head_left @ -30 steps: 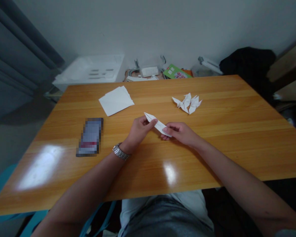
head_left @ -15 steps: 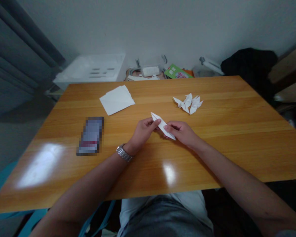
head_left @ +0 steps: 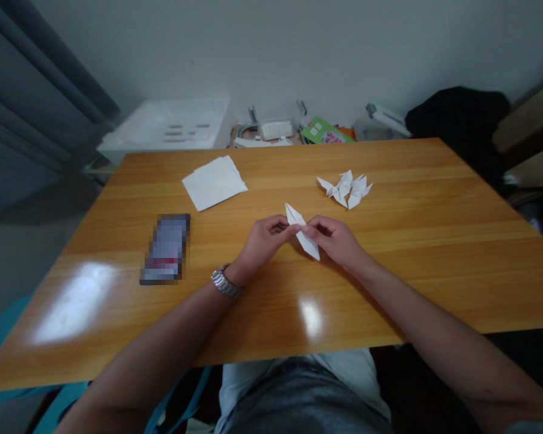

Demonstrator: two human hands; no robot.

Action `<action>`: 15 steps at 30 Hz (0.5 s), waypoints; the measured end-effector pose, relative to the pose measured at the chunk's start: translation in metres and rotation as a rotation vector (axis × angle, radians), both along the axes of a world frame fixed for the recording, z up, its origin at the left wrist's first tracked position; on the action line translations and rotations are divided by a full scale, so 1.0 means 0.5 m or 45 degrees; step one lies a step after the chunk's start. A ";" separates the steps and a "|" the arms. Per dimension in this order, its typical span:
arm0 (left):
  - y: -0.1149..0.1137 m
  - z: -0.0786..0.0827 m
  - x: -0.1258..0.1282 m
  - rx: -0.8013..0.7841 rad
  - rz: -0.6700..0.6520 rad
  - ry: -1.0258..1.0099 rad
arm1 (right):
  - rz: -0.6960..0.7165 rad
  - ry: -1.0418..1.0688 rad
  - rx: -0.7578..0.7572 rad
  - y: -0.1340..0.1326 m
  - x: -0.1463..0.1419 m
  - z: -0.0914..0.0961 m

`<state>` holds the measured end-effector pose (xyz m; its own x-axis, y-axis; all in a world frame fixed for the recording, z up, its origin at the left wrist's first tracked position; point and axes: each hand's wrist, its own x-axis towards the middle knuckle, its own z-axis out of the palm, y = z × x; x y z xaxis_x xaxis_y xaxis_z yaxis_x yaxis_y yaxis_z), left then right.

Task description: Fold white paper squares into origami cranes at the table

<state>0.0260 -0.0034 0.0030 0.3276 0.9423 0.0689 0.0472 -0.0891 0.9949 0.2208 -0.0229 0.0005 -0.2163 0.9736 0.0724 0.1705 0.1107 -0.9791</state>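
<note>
A narrow, diamond-shaped piece of folded white paper (head_left: 308,245) is held just above the table, its long axis slanting from upper left to lower right. My left hand (head_left: 271,236) pinches it from the left, thumb on the top face. From the other side my right hand (head_left: 332,236) grips it, the two thumbs almost meeting at its middle. The fingertips under the paper are hidden. Beyond my right hand lies a small heap of white origami cranes (head_left: 346,190). Back to the left is a stack of white paper sheets (head_left: 215,184).
A phone (head_left: 167,248) with a blurred-out screen lies left on the wooden table (head_left: 411,241). Behind the table's far edge stand a white tray-like box (head_left: 181,123), a green book (head_left: 324,131) and cables. A dark bundle (head_left: 457,123) is at the right.
The folded paper has turned to a steeper slant. My left thumb has slid right to its middle, close to my right thumb. The other things stay put.
</note>
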 end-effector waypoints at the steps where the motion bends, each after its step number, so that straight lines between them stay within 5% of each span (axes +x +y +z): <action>1: -0.001 0.002 -0.001 0.013 -0.008 0.017 | 0.002 0.002 0.004 0.000 0.000 0.000; 8: -0.005 0.015 -0.007 0.235 -0.022 0.220 | 0.034 0.015 0.004 -0.001 -0.002 0.000; 15: -0.001 0.011 -0.007 0.208 -0.116 0.120 | 0.039 0.234 -0.121 -0.004 -0.010 0.004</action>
<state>0.0225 -0.0039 0.0083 0.4230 0.8874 0.1834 0.1236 -0.2570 0.9585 0.2156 -0.0247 0.0027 -0.2376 0.9711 0.0214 -0.0138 0.0187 -0.9997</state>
